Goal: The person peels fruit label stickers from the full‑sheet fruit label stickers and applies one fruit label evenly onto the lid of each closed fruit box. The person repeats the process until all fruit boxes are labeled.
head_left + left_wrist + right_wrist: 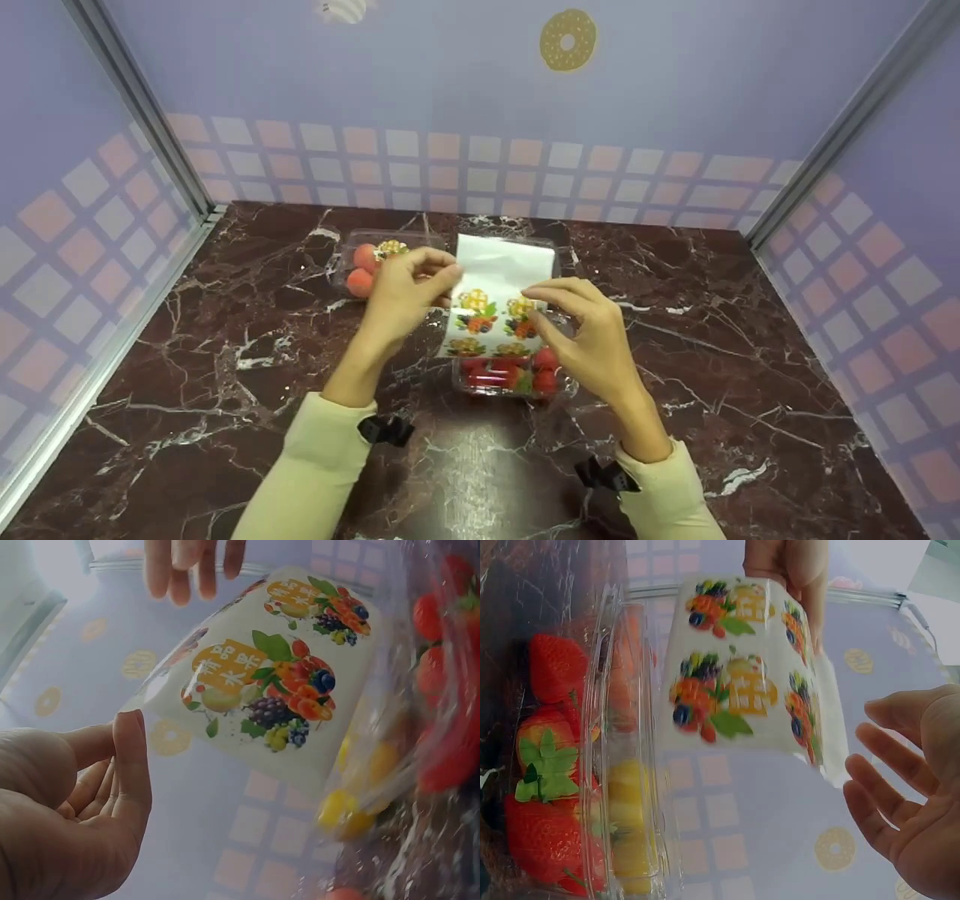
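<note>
My left hand (397, 300) pinches the left edge of a white sticker sheet (504, 262) between thumb and fingertips. Fruit-picture stickers (255, 690) with orange lettering are printed in rows on it. The sheet hangs in the air, curving. My right hand (596, 341) is by the sheet's right side, fingers spread and slightly bent; in the right wrist view its fingertips (855, 791) stand apart from the sheet. Below the sheet sits a clear plastic box (487, 391) of red strawberries (551, 832), partly covered by it in the head view.
At the back left, another clear box (427, 244) holds round orange-pink fruit (361, 283) and bears a fruit sticker (391, 249). Yellow fruit (632, 825) shows in a clear box behind the strawberries. Patterned panels (480, 90) close off the back and both sides of the dark marbled table (225, 420).
</note>
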Tool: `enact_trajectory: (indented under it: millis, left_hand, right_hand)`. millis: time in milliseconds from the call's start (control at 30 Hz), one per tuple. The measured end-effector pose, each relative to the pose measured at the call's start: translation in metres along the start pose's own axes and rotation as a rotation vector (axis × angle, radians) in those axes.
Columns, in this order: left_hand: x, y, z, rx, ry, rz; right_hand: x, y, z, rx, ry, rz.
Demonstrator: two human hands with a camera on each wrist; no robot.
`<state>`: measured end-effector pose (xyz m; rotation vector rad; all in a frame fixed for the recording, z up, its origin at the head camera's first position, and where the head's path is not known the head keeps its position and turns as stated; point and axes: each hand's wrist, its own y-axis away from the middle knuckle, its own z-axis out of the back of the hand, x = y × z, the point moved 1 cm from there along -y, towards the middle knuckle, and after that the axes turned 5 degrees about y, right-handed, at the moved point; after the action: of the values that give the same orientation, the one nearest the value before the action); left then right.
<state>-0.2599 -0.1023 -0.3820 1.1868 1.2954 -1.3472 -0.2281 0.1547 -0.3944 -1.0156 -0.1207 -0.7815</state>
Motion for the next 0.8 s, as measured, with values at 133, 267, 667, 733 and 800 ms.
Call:
enact_trajectory:
  millis: [133, 267, 667, 733, 800]
  left_hand:
    - [0.011, -0.001, -0.017, 0.022, 0.027, 0.019]
    - [0.020, -0.001, -0.026, 0.033, 0.042, 0.017]
    - [0.025, 0.003, -0.031, 0.126, 0.052, 0.000]
    - [0.025, 0.003, -0.031, 0.139, 0.045, 0.013]
    - [0.025, 0.004, -0.032, 0.155, 0.035, 0.023]
  right_hand:
    - [-0.001, 0.000, 0.000, 0.005, 0.024, 0.006]
    - [-0.001, 0.001, -0.003, 0.018, 0.052, 0.011]
    - [-0.005, 0.005, -0.016, 0.045, 0.128, 0.046]
    - [-0.005, 0.005, -0.017, 0.045, 0.128, 0.052]
    - [-0.005, 0.005, -0.018, 0.049, 0.131, 0.060]
